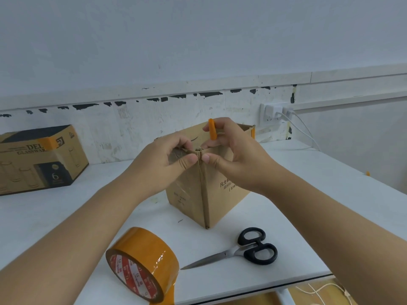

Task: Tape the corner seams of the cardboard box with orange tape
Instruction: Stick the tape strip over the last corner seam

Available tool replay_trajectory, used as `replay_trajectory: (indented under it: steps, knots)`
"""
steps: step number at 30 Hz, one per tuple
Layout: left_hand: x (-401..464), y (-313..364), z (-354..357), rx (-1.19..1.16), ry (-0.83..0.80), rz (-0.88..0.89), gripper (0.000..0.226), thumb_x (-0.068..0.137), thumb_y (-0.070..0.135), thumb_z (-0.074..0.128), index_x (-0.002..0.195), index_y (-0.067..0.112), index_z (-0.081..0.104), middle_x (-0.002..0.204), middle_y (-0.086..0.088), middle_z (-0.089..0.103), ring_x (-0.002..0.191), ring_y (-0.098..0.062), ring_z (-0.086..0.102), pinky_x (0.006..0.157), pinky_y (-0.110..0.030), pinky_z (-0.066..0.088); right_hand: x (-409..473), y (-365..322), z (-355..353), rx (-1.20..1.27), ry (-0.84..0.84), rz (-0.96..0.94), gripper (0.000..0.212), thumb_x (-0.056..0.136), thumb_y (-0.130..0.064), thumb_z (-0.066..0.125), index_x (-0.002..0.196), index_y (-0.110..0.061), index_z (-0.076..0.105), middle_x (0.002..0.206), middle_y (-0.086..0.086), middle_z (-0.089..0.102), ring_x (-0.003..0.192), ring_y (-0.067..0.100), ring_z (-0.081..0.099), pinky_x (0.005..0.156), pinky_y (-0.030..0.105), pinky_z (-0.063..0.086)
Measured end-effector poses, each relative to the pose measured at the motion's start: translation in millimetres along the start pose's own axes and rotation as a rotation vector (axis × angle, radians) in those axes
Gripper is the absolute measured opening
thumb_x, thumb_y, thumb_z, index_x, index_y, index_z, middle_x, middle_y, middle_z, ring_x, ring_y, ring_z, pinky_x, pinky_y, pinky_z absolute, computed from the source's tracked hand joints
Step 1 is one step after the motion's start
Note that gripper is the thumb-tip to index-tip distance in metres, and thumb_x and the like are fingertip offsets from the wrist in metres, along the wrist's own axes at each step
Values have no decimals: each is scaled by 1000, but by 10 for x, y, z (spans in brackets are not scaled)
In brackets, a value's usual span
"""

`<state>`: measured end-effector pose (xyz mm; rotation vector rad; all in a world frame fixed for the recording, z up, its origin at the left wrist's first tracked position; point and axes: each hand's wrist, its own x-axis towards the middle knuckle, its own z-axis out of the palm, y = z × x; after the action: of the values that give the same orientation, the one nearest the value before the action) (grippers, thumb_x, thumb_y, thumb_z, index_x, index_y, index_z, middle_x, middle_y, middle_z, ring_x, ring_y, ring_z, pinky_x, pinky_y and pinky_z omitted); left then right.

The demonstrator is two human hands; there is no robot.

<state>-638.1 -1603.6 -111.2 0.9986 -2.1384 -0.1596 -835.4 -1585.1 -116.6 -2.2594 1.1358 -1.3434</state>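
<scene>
An open brown cardboard box [222, 194] stands on the white table [77, 205] with one corner seam turned toward me. My left hand [163, 164] pinches the top of that near corner from the left. My right hand [231, 155] pinches the same corner from the right, and a short strip of orange tape [212, 128] sticks up from its fingers. Another orange strip [253, 132] covers the box's far right corner. The roll of orange tape [143, 264] lies on its side near the front edge.
Black-handled scissors [244, 249] lie in front of the box, to the right of the roll. A printed glassware carton [41, 157] sits at the far left. A wall socket [275, 113] with white cables is behind the box. The table's front edge runs just below the roll.
</scene>
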Motion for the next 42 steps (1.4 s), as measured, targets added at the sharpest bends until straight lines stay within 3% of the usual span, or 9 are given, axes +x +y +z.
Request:
replay_trajectory:
  steps: [5, 10, 14, 19, 24, 28, 32, 36, 42]
  knots:
    - [6, -2, 31, 8, 10, 11, 10, 90, 35, 61, 90, 38, 51, 93, 20, 56, 96, 6, 49, 70, -2, 33, 5, -13, 34, -24, 13, -16, 48, 87, -29, 67, 127, -26, 41, 115, -15, 61, 102, 5, 63, 82, 33, 55]
    - [-56, -18, -16, -67, -33, 2, 15, 79, 52, 57, 92, 50, 52, 100, 29, 56, 101, 13, 47, 76, -1, 33, -32, -9, -8, -28, -28, -18, 46, 87, -31, 67, 123, -33, 38, 104, -24, 61, 102, 2, 61, 78, 22, 53]
    - [-45, -16, 29, -42, -10, -3, 26, 81, 38, 68, 93, 52, 50, 100, 30, 56, 102, 15, 45, 76, 0, 31, -34, 6, 14, -40, -27, -32, 52, 87, -29, 67, 129, -24, 38, 116, -17, 60, 107, 8, 61, 84, 30, 53]
    - [-60, -46, 6, -32, -32, -3, 24, 73, 55, 61, 95, 54, 51, 105, 27, 54, 103, 18, 43, 77, 0, 31, -44, 13, -21, -48, -79, -41, 57, 85, -24, 69, 132, -20, 35, 119, -14, 57, 114, -10, 50, 88, 2, 37]
    - [-51, -53, 41, 5, -17, 28, 25, 77, 55, 66, 94, 55, 48, 103, 29, 51, 105, 15, 41, 79, -6, 31, -42, 5, -4, -90, -79, -74, 59, 85, -21, 70, 132, -16, 36, 130, -3, 55, 124, 10, 50, 102, 28, 39]
    - [-78, -86, 3, -1, -54, 24, 35, 73, 52, 67, 98, 63, 45, 108, 25, 51, 105, 15, 41, 77, -4, 30, -69, 9, -34, -100, -114, -74, 64, 81, -23, 73, 132, -19, 34, 125, -8, 57, 122, 7, 48, 93, 9, 35]
    - [-61, -74, 39, 60, -30, 45, 36, 78, 43, 71, 98, 57, 45, 108, 18, 51, 106, 7, 42, 79, -8, 31, -58, 13, -20, -145, -117, -81, 65, 80, -23, 74, 132, -17, 35, 125, -3, 57, 125, 13, 47, 101, 25, 36]
    - [-74, -85, 0, 52, -64, 35, 39, 72, 52, 71, 98, 61, 44, 107, 26, 48, 106, 17, 38, 77, -1, 30, -63, 17, -37, -135, -124, -71, 65, 79, -23, 75, 130, -18, 35, 125, -3, 58, 126, 10, 47, 98, 13, 35]
    - [-23, -57, 59, 125, -25, -6, 44, 73, 38, 77, 102, 47, 44, 103, 31, 43, 99, 0, 41, 80, -9, 30, -34, -2, 47, -202, -72, -87, 64, 78, -22, 76, 129, -16, 37, 121, 1, 57, 121, 22, 50, 101, 45, 41]
